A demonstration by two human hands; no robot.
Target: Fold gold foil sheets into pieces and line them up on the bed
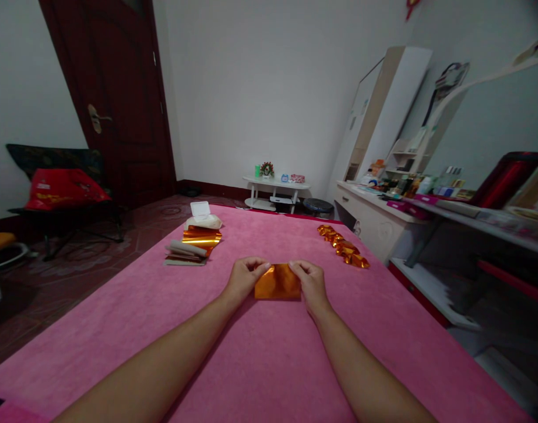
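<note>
Between my two hands is a shiny orange-gold foil sheet [278,283], above the pink tablecloth. My left hand [245,277] pinches its upper left corner between thumb and fingers. At the upper right corner, my right hand [312,283] grips it the same way. To the right lies a row of several twisted gold foil pieces [343,245]. On the left are loose gold foil sheets [201,236] and a stack of folded grey-brown sheets [185,251]. Behind them sits a soft white pack with a raised lid [202,218].
The pink cloth [269,358] covers the table under my arms. A dressing table [379,202] with bottles stands to the right. Against the far wall is a low white table [275,183]. A chair holding a red bag [66,188] stands left, near the dark door [114,88].
</note>
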